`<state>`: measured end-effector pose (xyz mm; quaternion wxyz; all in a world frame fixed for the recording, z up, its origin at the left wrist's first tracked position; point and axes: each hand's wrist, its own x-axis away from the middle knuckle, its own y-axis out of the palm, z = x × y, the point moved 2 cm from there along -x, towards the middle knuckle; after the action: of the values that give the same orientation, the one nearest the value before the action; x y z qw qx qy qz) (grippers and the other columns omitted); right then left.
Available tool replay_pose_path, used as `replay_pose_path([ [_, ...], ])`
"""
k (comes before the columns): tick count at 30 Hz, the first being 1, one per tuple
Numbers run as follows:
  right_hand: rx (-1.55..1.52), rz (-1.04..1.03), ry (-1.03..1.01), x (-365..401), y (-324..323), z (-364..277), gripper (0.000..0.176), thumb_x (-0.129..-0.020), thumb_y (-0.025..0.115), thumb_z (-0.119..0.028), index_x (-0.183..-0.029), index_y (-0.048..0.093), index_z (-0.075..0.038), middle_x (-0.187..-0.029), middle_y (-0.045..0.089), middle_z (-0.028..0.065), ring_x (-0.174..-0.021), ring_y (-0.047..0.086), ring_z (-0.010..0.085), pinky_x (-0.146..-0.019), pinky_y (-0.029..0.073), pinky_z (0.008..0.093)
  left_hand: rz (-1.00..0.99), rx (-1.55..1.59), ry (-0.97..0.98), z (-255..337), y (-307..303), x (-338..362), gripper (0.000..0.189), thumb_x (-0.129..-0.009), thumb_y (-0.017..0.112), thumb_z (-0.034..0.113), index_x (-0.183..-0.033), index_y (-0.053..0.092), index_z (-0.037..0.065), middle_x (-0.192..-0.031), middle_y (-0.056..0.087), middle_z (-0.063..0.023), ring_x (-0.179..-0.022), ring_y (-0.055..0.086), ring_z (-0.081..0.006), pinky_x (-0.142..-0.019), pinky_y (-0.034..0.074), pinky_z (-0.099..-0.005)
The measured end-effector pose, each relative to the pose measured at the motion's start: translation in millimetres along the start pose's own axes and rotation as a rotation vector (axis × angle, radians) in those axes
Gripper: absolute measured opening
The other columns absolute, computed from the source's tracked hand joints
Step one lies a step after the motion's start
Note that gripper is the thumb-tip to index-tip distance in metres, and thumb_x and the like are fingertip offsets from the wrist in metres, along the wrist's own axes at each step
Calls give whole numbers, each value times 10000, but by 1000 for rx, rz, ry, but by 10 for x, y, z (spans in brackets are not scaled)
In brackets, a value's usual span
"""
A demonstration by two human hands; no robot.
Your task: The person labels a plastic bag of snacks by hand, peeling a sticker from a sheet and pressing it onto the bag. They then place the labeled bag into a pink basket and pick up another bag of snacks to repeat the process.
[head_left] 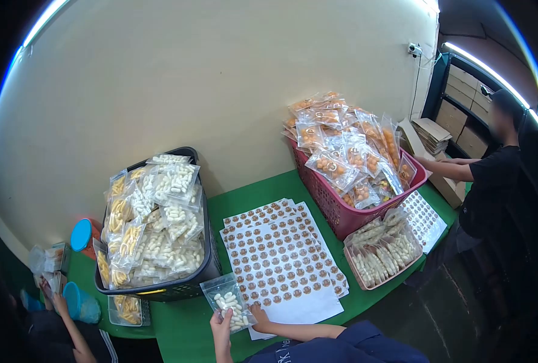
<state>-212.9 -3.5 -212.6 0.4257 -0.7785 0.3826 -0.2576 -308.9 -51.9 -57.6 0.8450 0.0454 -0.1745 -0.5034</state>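
Note:
My left hand (221, 327) is closed on the lower left edge of a clear zip bag (228, 296) of white capsule-shaped pieces, holding it up over the table's front edge. My right hand (260, 318) is just right of the bag, over the lower left corner of a sheet of round brown stickers (281, 260). Its fingers are bent together, and whatever they pinch is too small to make out. More sticker sheets lie fanned beneath the top one on the green table (244, 196).
A dark basket (178, 289) heaped with filled bags stands left; a maroon basket (335, 212) of orange-ball bags stands back right. Before it sits a pink tray (365, 284) of bags. A co-worker (492, 175) is at right by a carton; another person's hands (54, 296) are at far left near a blue tub (81, 302).

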Motion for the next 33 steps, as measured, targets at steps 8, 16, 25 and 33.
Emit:
replay_pose_path([
  [8, -140, -80, 5, -79, -5, 92, 416, -746, 502, -167, -1098, 402, 30, -1062, 421, 251, -1082, 374, 409, -759, 443, 449, -13, -7, -13, -33, 37, -27, 243, -815, 580, 83, -1013, 524, -45, -888, 607, -79, -749, 578, -103, -646, 459, -214],
  [16, -302, 88, -93, 117, -78, 91, 521, -692, 548, -98, -1162, 356, 21, -1096, 392, 249, -1078, 372, 412, -761, 433, 441, -28, -4, -8, -90, 16, -37, 240, -816, 578, 84, -1014, 527, -41, -898, 608, -77, -755, 580, -104, -655, 460, -218],
  [25, -245, 39, -41, 22, 5, 204, 264, -759, 491, -91, -1017, 474, -38, -1014, 440, 201, -923, 505, 365, -655, 452, 453, -27, -35, -2, -61, -8, 46, 242, -816, 578, 82, -1019, 526, -41, -893, 606, -72, -746, 572, -96, -652, 454, -210],
  [33, -243, -156, -15, -115, 196, 252, 201, -808, 464, -159, -921, 520, -3, -935, 530, 195, -815, 561, 353, -691, 456, 434, -3, -45, -12, -59, -19, 245, 219, -826, 573, 125, -991, 545, -15, -857, 608, -54, -718, 578, -96, -631, 462, -219],
])
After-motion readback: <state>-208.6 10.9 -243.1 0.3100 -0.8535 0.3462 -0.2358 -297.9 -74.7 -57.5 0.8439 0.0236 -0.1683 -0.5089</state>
